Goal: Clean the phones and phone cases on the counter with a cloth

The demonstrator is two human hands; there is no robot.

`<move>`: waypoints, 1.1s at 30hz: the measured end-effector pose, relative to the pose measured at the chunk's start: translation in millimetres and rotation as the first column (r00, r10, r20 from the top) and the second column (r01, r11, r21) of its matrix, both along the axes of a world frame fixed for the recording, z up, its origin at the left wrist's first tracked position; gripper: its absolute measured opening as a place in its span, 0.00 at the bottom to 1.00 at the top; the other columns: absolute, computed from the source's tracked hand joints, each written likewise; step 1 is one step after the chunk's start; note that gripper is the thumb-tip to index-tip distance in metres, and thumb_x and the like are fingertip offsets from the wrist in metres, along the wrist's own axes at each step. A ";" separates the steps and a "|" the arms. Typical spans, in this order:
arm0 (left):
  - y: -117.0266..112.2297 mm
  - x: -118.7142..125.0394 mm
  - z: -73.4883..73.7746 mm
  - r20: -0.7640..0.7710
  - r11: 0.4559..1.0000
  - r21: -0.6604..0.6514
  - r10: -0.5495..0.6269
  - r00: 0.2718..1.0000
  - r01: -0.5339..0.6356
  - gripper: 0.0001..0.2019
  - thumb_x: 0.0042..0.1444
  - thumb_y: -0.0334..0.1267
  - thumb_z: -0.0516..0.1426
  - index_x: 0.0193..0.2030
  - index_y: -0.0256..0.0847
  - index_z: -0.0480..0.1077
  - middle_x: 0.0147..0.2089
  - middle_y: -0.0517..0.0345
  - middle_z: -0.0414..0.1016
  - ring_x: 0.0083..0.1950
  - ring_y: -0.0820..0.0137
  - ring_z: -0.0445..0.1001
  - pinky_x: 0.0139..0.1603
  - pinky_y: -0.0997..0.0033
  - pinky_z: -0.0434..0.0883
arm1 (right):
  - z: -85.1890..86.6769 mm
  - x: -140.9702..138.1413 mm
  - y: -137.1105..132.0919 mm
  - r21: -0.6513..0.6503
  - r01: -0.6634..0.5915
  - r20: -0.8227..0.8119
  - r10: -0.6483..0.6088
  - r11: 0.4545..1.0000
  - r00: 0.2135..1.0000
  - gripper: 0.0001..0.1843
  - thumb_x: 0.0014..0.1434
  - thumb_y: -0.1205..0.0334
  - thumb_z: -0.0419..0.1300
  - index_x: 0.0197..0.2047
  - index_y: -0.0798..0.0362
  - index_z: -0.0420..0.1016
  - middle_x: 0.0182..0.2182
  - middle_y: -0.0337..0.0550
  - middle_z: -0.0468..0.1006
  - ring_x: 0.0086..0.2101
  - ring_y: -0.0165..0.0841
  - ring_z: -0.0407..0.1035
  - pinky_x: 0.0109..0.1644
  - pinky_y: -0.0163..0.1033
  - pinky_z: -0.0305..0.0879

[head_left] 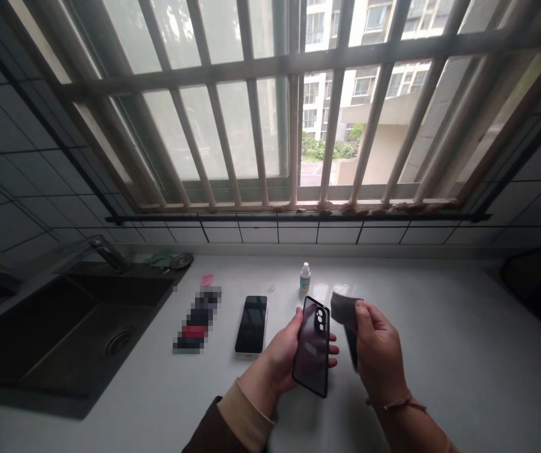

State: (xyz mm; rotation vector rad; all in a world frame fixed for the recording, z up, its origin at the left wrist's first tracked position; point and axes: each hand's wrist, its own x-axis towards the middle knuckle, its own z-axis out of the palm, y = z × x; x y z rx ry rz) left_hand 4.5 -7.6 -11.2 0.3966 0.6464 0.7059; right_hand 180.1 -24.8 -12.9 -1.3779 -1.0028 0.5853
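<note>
Two hands work above the white bench [445,327]: the left hand [282,353] has its grip clamped on a dark translucent phone case [311,347], while the right hand [380,350] pinches a grey cloth [345,308] against a hidden dark edge. Held on open fingers, the case could slip and strike the bench; a careless elbow could tip the small dropper bottle [305,277] or nudge the bare smartphone [250,324] toward the black sink [77,333].

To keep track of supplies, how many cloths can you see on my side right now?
2: a grey cloth held in the right hand, and what looks like a crumpled green cloth at the far edge of the dark sink. Others may be hidden.
</note>
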 end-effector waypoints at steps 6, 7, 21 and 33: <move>-1.0 -0.2 2.9 0.119 0.999 0.030 -0.016 0.993 0.013 0.31 0.75 0.57 0.49 0.68 0.33 0.72 0.53 0.37 0.84 0.50 0.56 0.86 0.54 0.58 0.80 | -2.7 -6.4 1.7 0.081 -0.273 0.554 0.184 0.959 0.812 0.19 0.74 0.54 0.57 0.59 0.48 0.85 0.57 0.47 0.85 0.58 0.48 0.79 0.66 0.53 0.74; -0.4 0.3 4.0 0.148 0.999 0.033 0.004 0.989 -0.009 0.29 0.76 0.55 0.49 0.68 0.33 0.72 0.54 0.37 0.84 0.52 0.56 0.85 0.57 0.59 0.78 | -4.4 -9.2 1.6 0.096 -0.329 0.618 0.203 0.939 0.760 0.18 0.74 0.57 0.57 0.59 0.48 0.84 0.58 0.47 0.84 0.59 0.47 0.79 0.68 0.54 0.73; 7.2 2.2 4.9 0.096 0.967 -0.082 0.247 0.964 -0.239 0.34 0.75 0.58 0.47 0.55 0.24 0.78 0.49 0.32 0.84 0.49 0.56 0.84 0.54 0.62 0.79 | 12.2 -19.8 -9.7 0.067 -0.571 0.767 0.324 0.818 0.554 0.10 0.69 0.69 0.59 0.43 0.47 0.81 0.39 0.41 0.88 0.39 0.37 0.83 0.67 0.55 0.67; 10.5 -3.9 8.4 -0.041 0.910 -0.027 0.412 0.910 -0.413 0.31 0.73 0.58 0.53 0.60 0.27 0.77 0.56 0.34 0.83 0.51 0.56 0.84 0.57 0.58 0.79 | 20.6 -24.7 -18.9 -0.092 -0.645 0.611 0.554 0.759 0.565 0.14 0.68 0.65 0.58 0.29 0.50 0.73 0.25 0.37 0.74 0.25 0.30 0.65 0.32 0.37 0.57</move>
